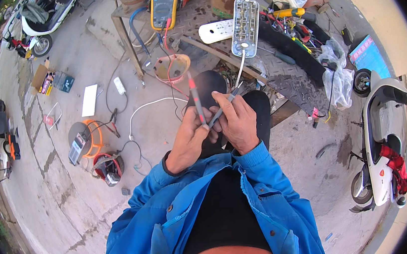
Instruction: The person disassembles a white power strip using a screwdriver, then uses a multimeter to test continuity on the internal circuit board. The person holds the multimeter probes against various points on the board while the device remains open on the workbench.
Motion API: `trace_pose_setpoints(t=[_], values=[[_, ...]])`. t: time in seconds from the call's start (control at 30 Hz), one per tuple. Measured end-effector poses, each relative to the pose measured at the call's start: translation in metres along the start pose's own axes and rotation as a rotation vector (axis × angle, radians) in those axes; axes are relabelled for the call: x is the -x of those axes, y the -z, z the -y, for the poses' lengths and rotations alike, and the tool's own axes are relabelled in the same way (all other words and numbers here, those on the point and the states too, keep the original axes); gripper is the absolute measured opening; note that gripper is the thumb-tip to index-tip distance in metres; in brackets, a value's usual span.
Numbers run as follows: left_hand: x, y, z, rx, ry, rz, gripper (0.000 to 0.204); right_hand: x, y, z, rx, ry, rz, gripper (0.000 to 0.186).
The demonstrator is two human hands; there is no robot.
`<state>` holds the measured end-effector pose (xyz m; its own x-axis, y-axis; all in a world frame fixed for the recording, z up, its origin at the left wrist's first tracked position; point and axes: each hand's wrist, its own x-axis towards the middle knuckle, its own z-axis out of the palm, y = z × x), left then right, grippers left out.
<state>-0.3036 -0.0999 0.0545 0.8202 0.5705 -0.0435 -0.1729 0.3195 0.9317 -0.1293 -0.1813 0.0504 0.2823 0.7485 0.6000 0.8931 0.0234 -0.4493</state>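
Note:
My left hand [189, 137] is closed around a red-and-grey test probe [195, 97], its far end pointing away from me. My right hand [238, 121] is closed on a dark grey, pen-shaped probe [221, 109] that slants across toward the left fingers. Both hands meet above my knees, and the fingertips hide what lies between them. A white cable [241, 70] runs down to the right hand from an opened power strip [245, 24] with its metal contacts bare. Behind stands a yellow multimeter [164, 6] with red and dark leads.
The power strip and its white cover [216, 31] lie on a rusty metal workbench [291, 84]. A tool bag [294, 46] and clear plastic bags [337, 79] are at right. Left on the ground are an orange reel [95, 138] and a bucket [108, 168]. A scooter [381, 147] stands right.

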Motion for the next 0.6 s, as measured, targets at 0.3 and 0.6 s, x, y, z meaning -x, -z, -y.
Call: trace_pose_setpoints(t=[0.3,0.6], values=[[0.026,0.002,-0.063,0.335,-0.341,-0.032,0.016,0.001,0.043,-0.039,0.04,-0.198,-0.175,0.05],[-0.001,0.027,-0.096,-0.517,-0.508,-0.436,0.046,-0.01,0.093,-0.042,-1.057,-0.368,-0.687,0.057]])
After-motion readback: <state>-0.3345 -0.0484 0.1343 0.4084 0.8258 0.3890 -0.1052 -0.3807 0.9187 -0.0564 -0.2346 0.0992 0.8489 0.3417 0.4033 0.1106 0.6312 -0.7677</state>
